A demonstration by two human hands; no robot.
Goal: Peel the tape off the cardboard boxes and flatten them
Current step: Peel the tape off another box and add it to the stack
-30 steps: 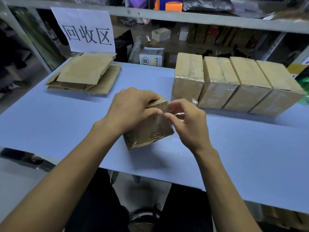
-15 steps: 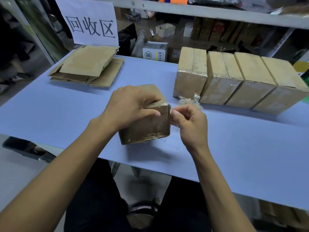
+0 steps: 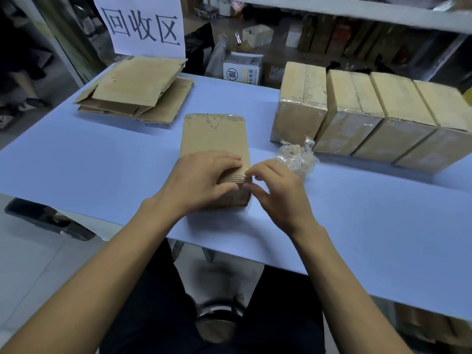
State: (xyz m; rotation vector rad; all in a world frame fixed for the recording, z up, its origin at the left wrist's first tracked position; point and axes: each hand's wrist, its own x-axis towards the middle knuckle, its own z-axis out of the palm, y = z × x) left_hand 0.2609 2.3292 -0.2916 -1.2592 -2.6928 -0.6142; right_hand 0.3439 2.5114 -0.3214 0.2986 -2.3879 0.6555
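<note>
A small taped cardboard box (image 3: 214, 135) lies lengthwise on the blue table (image 3: 102, 159), its near end under my hands. My left hand (image 3: 201, 181) lies over the box's near end, fingers on top and thumb down its front. My right hand (image 3: 274, 186) is at the box's near right corner, thumb and forefinger pinching the clear tape at the edge. A crumpled wad of peeled clear tape (image 3: 297, 158) sits just behind my right hand. Several taped boxes (image 3: 355, 116) stand in a row at the back right.
A stack of flattened cardboard (image 3: 138, 90) lies at the back left below a white paper sign (image 3: 143, 24). Behind the table, a shelf holds small cartons (image 3: 242, 70). The table's near edge runs just below my wrists.
The box was tipped from standing on a tilted corner to lying flat along the table. My right hand stays at its near right corner, picking at the tape. The view has moved closer.
</note>
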